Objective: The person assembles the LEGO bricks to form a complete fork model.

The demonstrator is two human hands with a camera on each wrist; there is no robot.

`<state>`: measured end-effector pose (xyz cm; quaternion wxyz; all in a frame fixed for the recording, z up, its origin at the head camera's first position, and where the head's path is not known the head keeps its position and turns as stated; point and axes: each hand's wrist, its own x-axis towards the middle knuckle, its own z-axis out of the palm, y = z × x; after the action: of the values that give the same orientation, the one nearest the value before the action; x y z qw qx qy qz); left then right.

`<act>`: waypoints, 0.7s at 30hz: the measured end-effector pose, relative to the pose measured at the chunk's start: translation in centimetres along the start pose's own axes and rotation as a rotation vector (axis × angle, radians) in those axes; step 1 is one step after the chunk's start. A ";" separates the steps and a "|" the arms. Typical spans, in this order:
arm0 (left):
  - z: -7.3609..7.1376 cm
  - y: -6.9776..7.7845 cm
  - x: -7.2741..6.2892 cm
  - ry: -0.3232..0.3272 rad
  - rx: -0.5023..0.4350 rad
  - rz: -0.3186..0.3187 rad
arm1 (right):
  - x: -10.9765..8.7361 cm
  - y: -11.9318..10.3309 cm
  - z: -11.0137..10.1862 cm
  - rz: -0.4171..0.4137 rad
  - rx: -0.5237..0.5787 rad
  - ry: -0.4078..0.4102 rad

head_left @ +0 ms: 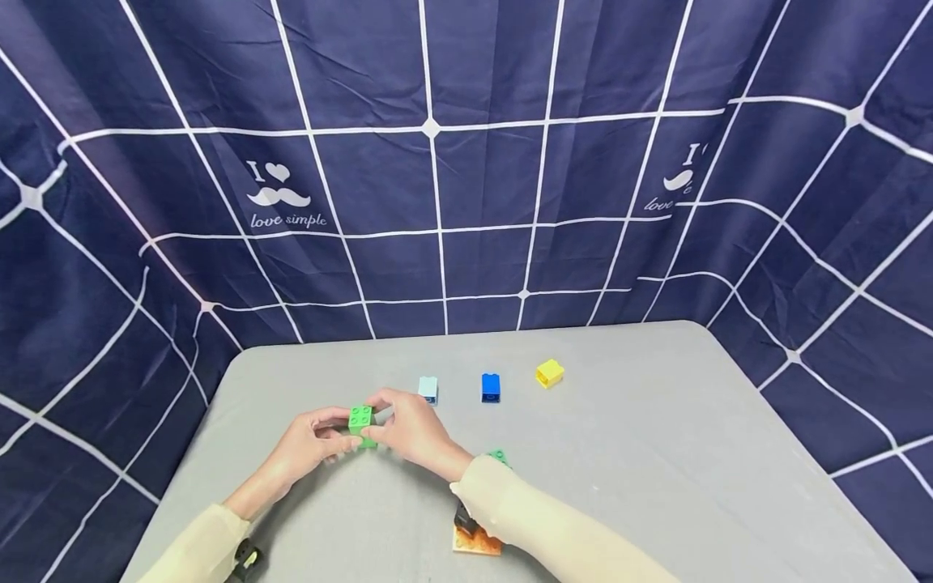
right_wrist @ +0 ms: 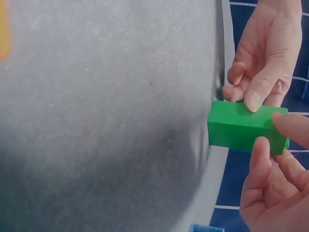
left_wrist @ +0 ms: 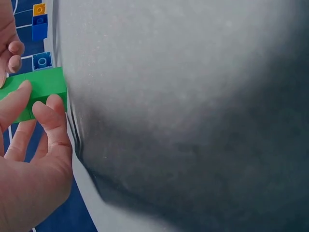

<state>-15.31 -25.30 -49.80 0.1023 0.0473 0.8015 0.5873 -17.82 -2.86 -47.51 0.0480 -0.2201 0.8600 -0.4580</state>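
Two green toy building bricks [head_left: 360,418], stacked one on the other, stand upright on the grey table with studs on top. My left hand [head_left: 300,447] pinches the stack from the left, thumb on the near side. From the right, my right hand [head_left: 415,431] grips the same stack between thumb and fingers. A seam between the two bricks shows in the right wrist view, where the green stack [right_wrist: 236,123] lies between both hands. Just behind my right hand is a light blue brick [head_left: 428,389].
A dark blue brick [head_left: 491,388] and a yellow brick [head_left: 550,372] lie farther back to the right. Beneath my right forearm, partly hidden, are a green studded piece [head_left: 499,456] and an orange-patterned flat piece [head_left: 477,544]. A navy curtain [head_left: 481,178] with white lines surrounds the table [head_left: 656,453].
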 end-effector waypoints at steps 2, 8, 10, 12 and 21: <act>0.0 0.1 0.0 0.001 -0.004 -0.001 | 0.0 0.1 -0.1 0.007 0.025 -0.006; 0.3 0.1 0.3 -0.004 -0.020 0.022 | 0.0 0.2 -0.7 0.016 0.068 -0.007; 0.3 0.0 0.4 -0.007 -0.018 0.033 | 0.0 0.1 -0.9 0.016 0.074 -0.004; 0.2 -0.1 0.4 -0.010 -0.015 0.042 | -0.1 0.0 -1.0 0.017 0.080 -0.004; 0.2 -0.2 -0.4 -0.023 -0.046 0.043 | -0.8 -0.5 -1.6 0.069 0.176 -0.003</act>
<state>-14.89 -25.21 -50.04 0.0997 0.0688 0.7853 0.6072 -17.38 -1.56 -46.33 0.0844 -0.1860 0.8235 -0.5293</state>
